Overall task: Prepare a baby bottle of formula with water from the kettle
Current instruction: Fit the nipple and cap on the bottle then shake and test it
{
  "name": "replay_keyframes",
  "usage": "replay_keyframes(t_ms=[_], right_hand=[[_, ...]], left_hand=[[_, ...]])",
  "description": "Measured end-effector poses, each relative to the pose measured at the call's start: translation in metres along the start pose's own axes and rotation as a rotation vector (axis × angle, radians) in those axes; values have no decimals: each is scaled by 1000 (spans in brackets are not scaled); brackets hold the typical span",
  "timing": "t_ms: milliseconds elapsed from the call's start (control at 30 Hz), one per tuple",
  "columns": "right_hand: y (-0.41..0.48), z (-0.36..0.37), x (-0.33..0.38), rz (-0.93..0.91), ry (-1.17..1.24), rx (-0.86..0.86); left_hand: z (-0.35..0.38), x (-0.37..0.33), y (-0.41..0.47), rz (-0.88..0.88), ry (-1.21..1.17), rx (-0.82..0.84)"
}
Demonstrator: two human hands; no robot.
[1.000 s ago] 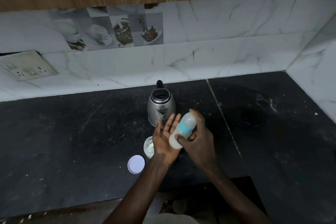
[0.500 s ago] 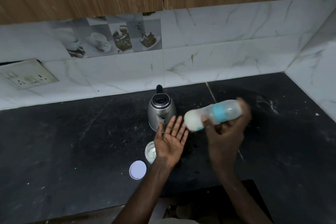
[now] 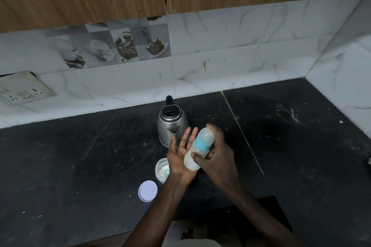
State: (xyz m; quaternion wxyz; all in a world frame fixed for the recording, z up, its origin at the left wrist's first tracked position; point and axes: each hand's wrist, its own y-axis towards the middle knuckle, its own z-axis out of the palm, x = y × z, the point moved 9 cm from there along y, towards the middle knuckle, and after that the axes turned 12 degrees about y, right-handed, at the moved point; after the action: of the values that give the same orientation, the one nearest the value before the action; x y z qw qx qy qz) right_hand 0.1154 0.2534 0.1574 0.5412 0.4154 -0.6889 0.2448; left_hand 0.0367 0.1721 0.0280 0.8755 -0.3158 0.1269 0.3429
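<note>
Leaning above the bench [image 3: 80, 156] at near centre, the baby bottle [image 3: 199, 146] sits in the right hand [image 3: 219, 159], fingers curled round its blue band, which is too blurred to read. Its milky lower end touches the left hand [image 3: 179, 157], fingers straight. The kettle [image 3: 172, 124] stands just beyond; an open jar [image 3: 162, 169] and a lid [image 3: 148, 190] lie near left.

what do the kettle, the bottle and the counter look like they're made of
The kettle looks like brushed stainless steel: grey metallic sheen with soft reflections. The baby bottle looks like translucent plastic: milky contents show through. The countertop looks like dark stone, perhaps granite: dull sheen, speckles, a visible seam.
</note>
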Motion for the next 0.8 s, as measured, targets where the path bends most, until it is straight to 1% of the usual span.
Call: replay_keyframes(t_ms=[33, 67, 133, 167, 200, 233, 267, 300, 333, 500, 600, 667, 700, 733, 800], right_hand=[[1, -6, 4, -31, -4, -20], [7, -20, 8, -73, 50, -111], [11, -55, 16, -114, 255, -390], [10, -62, 12, -105, 321, -464], [9, -56, 8, -73, 314, -436], [9, -37, 4, -25, 229, -311], [6, -14, -3, 19, 131, -135], [1, 5, -13, 46, 68, 1], [-3, 13, -21, 54, 54, 68], [9, 6, -25, 30, 107, 210], [12, 10, -20, 15, 139, 268], [19, 4, -7, -41, 60, 284], [25, -4, 2, -85, 37, 243], [32, -20, 11, -125, 58, 119], [32, -48, 13, -129, 298, -237]], left_hand=[[2, 0, 2, 2, 17, 0], [4, -1, 4, 8, 32, -3], [1, -2, 4, 17, 69, -14], [0, 0, 4, 15, 76, -11], [-1, 2, 3, 2, 64, -11], [-1, 5, 3, -15, 36, 0], [-1, 8, 2, -32, 11, 17], [-1, 10, 0, -45, 0, 29], [-2, 10, 0, -49, -2, 37], [0, -3, -7, -34, 7, 53], [7, -3, -12, -64, 18, 73], [8, -2, -11, -73, 41, 76], [7, -3, -10, -65, 50, 73], [4, -6, -9, -51, 66, 63], [-2, -13, -8, -19, 92, 38]])
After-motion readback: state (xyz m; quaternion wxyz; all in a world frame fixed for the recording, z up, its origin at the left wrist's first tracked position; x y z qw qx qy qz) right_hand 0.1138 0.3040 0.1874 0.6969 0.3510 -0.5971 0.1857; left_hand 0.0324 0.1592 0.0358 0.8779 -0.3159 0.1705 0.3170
